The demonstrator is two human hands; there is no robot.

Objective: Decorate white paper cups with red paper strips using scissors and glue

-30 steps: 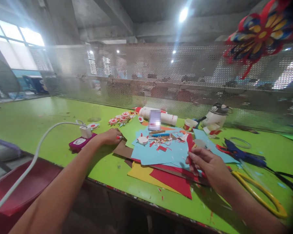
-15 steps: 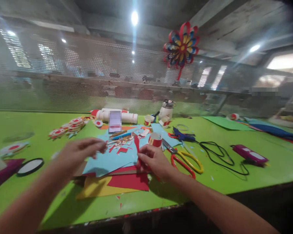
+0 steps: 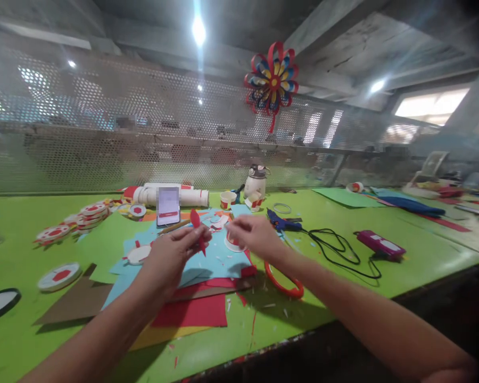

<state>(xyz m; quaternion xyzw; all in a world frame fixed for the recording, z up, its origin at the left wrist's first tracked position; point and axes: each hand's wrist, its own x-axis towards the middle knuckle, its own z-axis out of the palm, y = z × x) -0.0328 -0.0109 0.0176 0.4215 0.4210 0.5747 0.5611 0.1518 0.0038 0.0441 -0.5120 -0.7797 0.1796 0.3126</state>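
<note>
One pointed red cutout [image 3: 195,218], one phone [image 3: 168,206], one blue glue gun [image 3: 281,221], one purple power strip [image 3: 379,244], one lidded bottle [image 3: 255,186], two cups [image 3: 228,201] beside it, one flower decoration [image 3: 274,83].

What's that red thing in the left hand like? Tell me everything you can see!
The red piece is plain red and looks like thin paper. Its top is wide and its bottom narrows to a point; fingers hide the middle. It's tilted slightly, top leaning left, pinched by the left hand above light blue paper. The right hand isn't touching it.
</note>
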